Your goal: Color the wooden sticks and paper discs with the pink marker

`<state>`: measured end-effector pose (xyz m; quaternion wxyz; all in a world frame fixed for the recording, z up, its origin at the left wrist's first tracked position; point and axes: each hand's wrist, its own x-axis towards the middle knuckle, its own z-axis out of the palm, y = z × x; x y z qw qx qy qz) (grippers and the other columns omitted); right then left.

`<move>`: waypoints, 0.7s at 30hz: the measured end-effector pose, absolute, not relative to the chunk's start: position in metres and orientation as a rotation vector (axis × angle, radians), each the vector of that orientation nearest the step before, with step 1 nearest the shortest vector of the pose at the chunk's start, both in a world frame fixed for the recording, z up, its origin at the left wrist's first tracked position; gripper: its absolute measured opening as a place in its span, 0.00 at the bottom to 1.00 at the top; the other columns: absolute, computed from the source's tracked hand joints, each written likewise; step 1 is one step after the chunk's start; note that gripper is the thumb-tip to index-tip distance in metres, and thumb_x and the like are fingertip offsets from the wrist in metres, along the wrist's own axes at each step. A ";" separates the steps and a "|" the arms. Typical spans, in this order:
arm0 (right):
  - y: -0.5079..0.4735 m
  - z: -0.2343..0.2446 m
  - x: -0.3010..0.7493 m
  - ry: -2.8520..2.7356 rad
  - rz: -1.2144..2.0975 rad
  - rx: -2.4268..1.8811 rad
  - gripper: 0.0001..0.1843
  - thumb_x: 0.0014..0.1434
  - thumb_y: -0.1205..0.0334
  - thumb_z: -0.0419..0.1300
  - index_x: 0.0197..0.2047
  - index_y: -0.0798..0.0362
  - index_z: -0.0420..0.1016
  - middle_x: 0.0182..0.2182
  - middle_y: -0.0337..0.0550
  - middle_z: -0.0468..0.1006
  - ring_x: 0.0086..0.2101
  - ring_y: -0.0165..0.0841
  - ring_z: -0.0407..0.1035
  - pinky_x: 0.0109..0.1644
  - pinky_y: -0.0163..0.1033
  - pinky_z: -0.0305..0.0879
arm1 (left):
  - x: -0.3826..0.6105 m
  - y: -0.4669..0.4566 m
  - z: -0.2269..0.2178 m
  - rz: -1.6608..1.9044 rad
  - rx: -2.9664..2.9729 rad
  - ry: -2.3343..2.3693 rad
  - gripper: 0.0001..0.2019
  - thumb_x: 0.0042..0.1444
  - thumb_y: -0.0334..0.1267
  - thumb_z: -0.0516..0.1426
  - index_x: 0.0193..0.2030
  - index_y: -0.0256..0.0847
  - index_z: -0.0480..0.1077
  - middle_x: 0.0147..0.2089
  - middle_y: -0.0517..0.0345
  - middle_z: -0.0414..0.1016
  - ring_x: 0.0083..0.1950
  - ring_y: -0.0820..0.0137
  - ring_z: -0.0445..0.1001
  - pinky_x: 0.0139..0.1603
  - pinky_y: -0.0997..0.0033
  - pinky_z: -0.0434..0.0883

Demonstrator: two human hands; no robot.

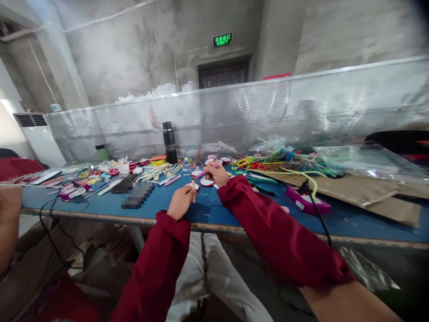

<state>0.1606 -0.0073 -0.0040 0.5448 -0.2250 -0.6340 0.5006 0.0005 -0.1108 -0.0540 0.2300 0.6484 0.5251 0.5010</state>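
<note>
My left hand [180, 202] is closed near the table's front edge, pinching a thin tan stick [193, 184] that points upward. Slightly farther forward, my right hand [217, 174] grips a slim pink pen-like tool [202, 172], its tip angled left toward the stick. The two hands are apart. Small white dishes with red rims lie just beyond them, one of them a round dish [207, 182] between the hands. Both forearms wear dark red sleeve covers. Fine detail at the tips of the stick and tool is too small to make out.
On the blue table [161, 201] lie dark phones [137, 196], thin sticks and small craft pieces. A black bottle [170, 143] stands behind. To the right are colourful strands [284, 161], a purple box with a cable [306, 201] and cardboard [355, 192]. Another person's arm [9, 223] shows at far left.
</note>
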 end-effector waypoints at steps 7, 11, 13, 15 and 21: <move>-0.011 -0.002 0.160 -1.454 1.311 -0.518 0.15 0.43 0.51 0.67 0.23 0.50 0.66 0.13 0.35 0.71 0.15 0.27 0.61 0.20 0.32 0.54 | 0.001 -0.109 -0.057 1.428 1.708 1.364 0.15 0.60 0.47 0.52 0.29 0.39 0.70 0.20 0.64 0.63 0.23 0.75 0.59 0.26 0.73 0.55; -0.013 0.000 0.161 -1.465 1.394 -0.473 0.15 0.44 0.50 0.67 0.30 0.52 0.73 0.18 0.40 0.77 0.19 0.30 0.67 0.23 0.35 0.63 | 0.002 -0.111 -0.054 1.470 1.667 1.339 0.15 0.61 0.48 0.51 0.30 0.40 0.69 0.21 0.64 0.64 0.22 0.75 0.61 0.26 0.73 0.57; -0.013 0.000 0.162 -1.474 1.388 -0.463 0.15 0.43 0.52 0.68 0.31 0.52 0.74 0.20 0.40 0.79 0.20 0.30 0.68 0.25 0.36 0.65 | 0.003 -0.113 -0.052 1.472 1.661 1.353 0.16 0.62 0.48 0.50 0.29 0.40 0.68 0.20 0.64 0.64 0.22 0.74 0.62 0.26 0.73 0.58; -0.012 0.000 0.162 -1.482 1.360 -0.459 0.15 0.41 0.53 0.70 0.30 0.52 0.74 0.20 0.39 0.78 0.20 0.29 0.68 0.25 0.35 0.65 | 0.004 -0.115 -0.050 1.471 1.677 1.386 0.16 0.62 0.47 0.49 0.28 0.41 0.67 0.19 0.64 0.64 0.22 0.74 0.62 0.27 0.73 0.59; -0.012 -0.003 0.161 -1.510 1.277 -0.492 0.13 0.42 0.55 0.69 0.26 0.50 0.71 0.17 0.36 0.74 0.18 0.29 0.66 0.22 0.34 0.60 | 0.004 -0.116 -0.048 1.440 1.747 1.421 0.15 0.64 0.47 0.48 0.30 0.41 0.66 0.20 0.65 0.65 0.23 0.73 0.64 0.28 0.72 0.59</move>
